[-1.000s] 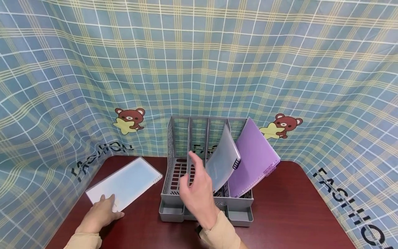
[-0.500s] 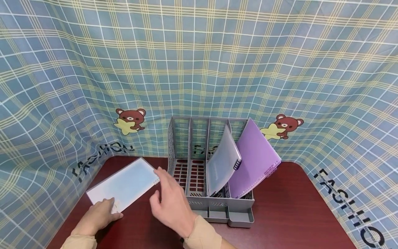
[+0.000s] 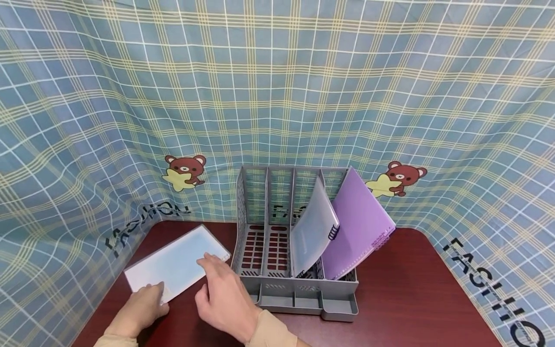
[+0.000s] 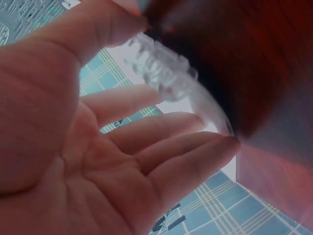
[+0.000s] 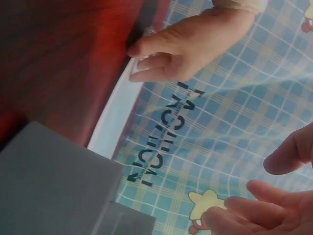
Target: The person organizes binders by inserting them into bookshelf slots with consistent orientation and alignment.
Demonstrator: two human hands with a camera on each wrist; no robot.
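A pale blue-white spiral notebook (image 3: 178,262) lies flat on the table at the left in the head view. My left hand (image 3: 140,307) grips its near end, the thumb at the corner and the fingers on the cover. In the left wrist view, clear binding rings (image 4: 159,63) show between the thumb and fingers of that hand. My right hand (image 3: 227,299) hovers close to the notebook's right end with fingers spread. The right wrist view shows the right hand (image 5: 274,196) with nothing between thumb and fingers, and the notebook's edge (image 5: 112,117) further off.
A grey file organizer (image 3: 303,295) with several upright slots and small front trays stands at the table's middle. A frosted spiral notebook (image 3: 313,231) and a purple spiral notebook (image 3: 357,224) lean in its right slots. Plaid curtain (image 3: 277,96) surrounds the dark red table (image 3: 407,289).
My right hand has moved left, from in front of the organizer to beside the flat notebook. The left hand stays at the notebook's near end, its thumb drawn closer to the fingers.
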